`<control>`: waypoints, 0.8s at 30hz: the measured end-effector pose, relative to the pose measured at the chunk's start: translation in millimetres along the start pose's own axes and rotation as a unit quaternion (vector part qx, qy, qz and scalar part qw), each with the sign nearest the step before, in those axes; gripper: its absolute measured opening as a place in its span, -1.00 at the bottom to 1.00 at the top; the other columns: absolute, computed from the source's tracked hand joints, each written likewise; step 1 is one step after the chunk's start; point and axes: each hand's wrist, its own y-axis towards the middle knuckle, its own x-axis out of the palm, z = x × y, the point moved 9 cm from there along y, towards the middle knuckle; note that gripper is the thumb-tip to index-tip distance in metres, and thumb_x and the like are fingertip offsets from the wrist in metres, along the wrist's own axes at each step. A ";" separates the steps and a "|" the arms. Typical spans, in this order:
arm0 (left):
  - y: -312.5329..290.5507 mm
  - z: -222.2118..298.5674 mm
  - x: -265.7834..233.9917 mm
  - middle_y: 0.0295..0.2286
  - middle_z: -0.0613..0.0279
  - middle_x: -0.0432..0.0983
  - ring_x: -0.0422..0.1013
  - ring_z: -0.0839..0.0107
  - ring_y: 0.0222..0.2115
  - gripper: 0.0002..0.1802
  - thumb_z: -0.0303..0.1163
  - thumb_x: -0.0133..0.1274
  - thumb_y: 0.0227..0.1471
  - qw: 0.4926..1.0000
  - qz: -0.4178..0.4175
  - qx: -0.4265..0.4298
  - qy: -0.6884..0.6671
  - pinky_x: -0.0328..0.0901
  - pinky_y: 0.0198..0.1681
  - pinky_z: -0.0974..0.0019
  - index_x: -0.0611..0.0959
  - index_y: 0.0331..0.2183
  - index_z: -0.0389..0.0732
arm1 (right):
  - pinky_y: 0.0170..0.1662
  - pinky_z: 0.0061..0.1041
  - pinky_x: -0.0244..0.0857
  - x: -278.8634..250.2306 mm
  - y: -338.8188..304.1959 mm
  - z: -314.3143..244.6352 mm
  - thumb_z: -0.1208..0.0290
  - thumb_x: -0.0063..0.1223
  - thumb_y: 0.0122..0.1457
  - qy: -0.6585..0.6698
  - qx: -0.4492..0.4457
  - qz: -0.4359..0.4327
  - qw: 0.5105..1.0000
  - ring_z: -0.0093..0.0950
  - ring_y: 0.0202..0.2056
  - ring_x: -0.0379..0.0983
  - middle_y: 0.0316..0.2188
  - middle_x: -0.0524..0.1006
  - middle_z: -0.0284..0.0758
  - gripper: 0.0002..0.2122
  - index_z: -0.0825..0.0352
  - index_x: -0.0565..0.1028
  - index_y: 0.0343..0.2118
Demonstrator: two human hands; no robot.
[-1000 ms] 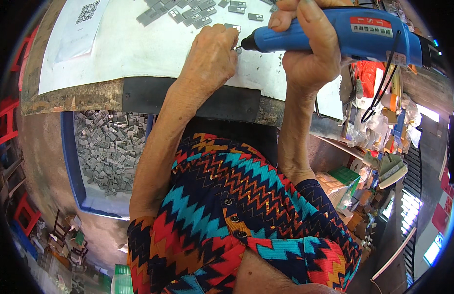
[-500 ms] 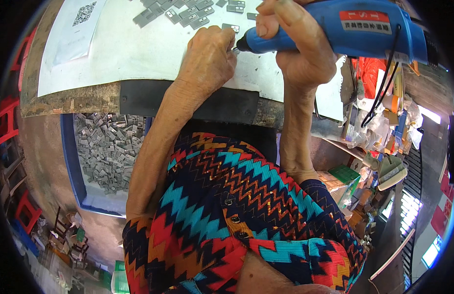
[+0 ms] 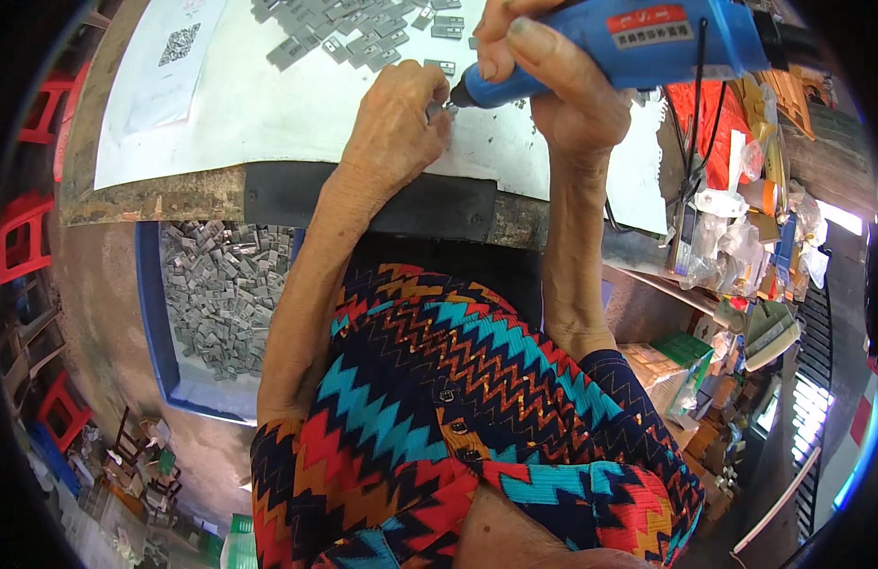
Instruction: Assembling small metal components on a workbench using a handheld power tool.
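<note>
My right hand (image 3: 581, 109) is wrapped round a blue electric screwdriver (image 3: 501, 87), its dark tip pointing left at my left hand. My left hand (image 3: 392, 133) is closed, pinching a small grey block (image 3: 435, 109) right by that tip. Fingers hide most of this block. Just beyond my left hand lies a single grey block (image 3: 440, 67) with a pale spot. Farther off, many similar flat grey blocks (image 3: 301, 43) spread over the white sheet (image 3: 259, 123) on the table.
A white paper with a square code (image 3: 159, 95) lies at left. Below the table edge, a blue tray (image 3: 153, 322) holds a heap of grey blocks (image 3: 221, 303). Dark cords (image 3: 702, 123) hang from the screwdriver. Red stools (image 3: 24, 237) stand far left; bags and boxes crowd the right.
The view has shifted slightly. The screwdriver and my right hand have moved a little left, and the tip stays at my left hand. The grey block between my left fingers now shows more.
</note>
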 end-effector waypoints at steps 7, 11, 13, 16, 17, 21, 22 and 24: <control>2.0 2.4 -1.8 -0.51 0.04 0.34 0.29 0.09 -0.40 -0.80 -0.54 0.11 -0.30 1.000 0.008 0.016 -0.009 0.20 -0.31 0.16 0.44 -0.50 -0.27 | -0.53 -0.59 0.29 -3.7 -9.1 -8.9 0.55 0.12 -0.12 -0.008 -0.047 0.010 0.999 -0.53 -0.60 0.37 -0.56 0.44 -0.18 -0.78 0.41 0.36 -0.39; 1.7 8.6 -8.1 -0.52 0.02 0.32 0.27 0.05 -0.41 -0.83 -0.54 0.06 -0.31 0.998 0.018 0.052 -0.006 0.19 -0.31 0.13 0.42 -0.53 -0.27 | -0.44 -0.51 0.22 4.6 -10.3 -22.6 0.55 -0.13 -0.14 -0.045 -0.027 -0.052 0.997 -0.45 -0.56 0.30 -0.55 0.36 -0.08 -0.74 0.49 0.32 -0.31; -0.1 5.7 -5.4 -0.53 0.01 0.32 0.27 0.05 -0.42 -0.85 -0.55 0.03 -0.31 0.999 0.025 0.046 -0.005 0.19 -0.31 0.12 0.41 -0.55 -0.28 | -0.45 -0.50 0.22 1.7 -14.3 -24.1 0.52 -0.14 -0.15 0.009 -0.040 -0.021 0.999 -0.47 -0.58 0.27 -0.56 0.34 -0.11 -0.73 0.47 0.31 -0.31; -0.4 9.1 -5.5 -0.56 0.01 0.31 0.27 0.05 -0.42 -0.89 -0.57 -0.03 -0.31 0.997 0.042 0.063 -0.020 0.19 -0.32 0.12 0.40 -0.56 -0.28 | -0.44 -0.50 0.23 -6.8 -20.9 -28.6 0.46 -0.13 -0.14 0.034 -0.053 -0.004 0.998 -0.48 -0.56 0.28 -0.49 0.33 -0.11 -0.70 0.45 0.30 -0.28; -1.1 11.6 -6.6 -0.57 0.01 0.30 0.27 0.05 -0.42 -0.90 -0.57 -0.04 -0.31 0.997 0.039 0.063 -0.030 0.19 -0.32 0.12 0.40 -0.57 -0.27 | -0.44 -0.50 0.24 -7.8 -21.2 -32.2 0.45 -0.12 -0.13 0.021 -0.065 -0.018 0.997 -0.48 -0.56 0.27 -0.48 0.32 -0.11 -0.69 0.44 0.29 -0.27; -2.6 13.0 -3.6 -0.58 0.09 0.29 0.28 0.13 -0.47 -0.86 -0.54 0.02 -0.26 0.998 0.021 0.051 -0.016 0.18 -0.38 0.20 0.40 -0.52 -0.24 | -0.46 -0.55 0.24 -14.3 -22.7 -49.0 0.52 -0.06 -0.19 0.082 -0.080 0.011 0.993 -0.48 -0.59 0.29 -0.54 0.34 -0.12 -0.71 0.44 0.30 -0.31; -3.4 13.3 -3.1 -0.58 0.10 0.30 0.27 0.14 -0.47 -0.85 -0.55 0.02 -0.26 0.998 0.020 0.052 -0.013 0.18 -0.38 0.20 0.39 -0.52 -0.24 | -0.47 -0.52 0.24 -17.1 -24.8 -51.1 0.47 -0.07 -0.14 0.076 -0.086 0.003 0.993 -0.48 -0.59 0.28 -0.50 0.33 -0.11 -0.71 0.45 0.29 -0.30; -2.8 15.2 -3.1 -0.58 0.10 0.30 0.27 0.14 -0.48 -0.85 -0.58 0.02 -0.26 0.998 0.009 0.051 -0.017 0.17 -0.38 0.20 0.39 -0.52 -0.26 | -0.48 -0.49 0.23 -21.3 -26.8 -53.7 0.40 -0.06 -0.07 0.083 -0.087 0.006 0.993 -0.49 -0.60 0.26 -0.46 0.30 -0.12 -0.70 0.45 0.27 -0.28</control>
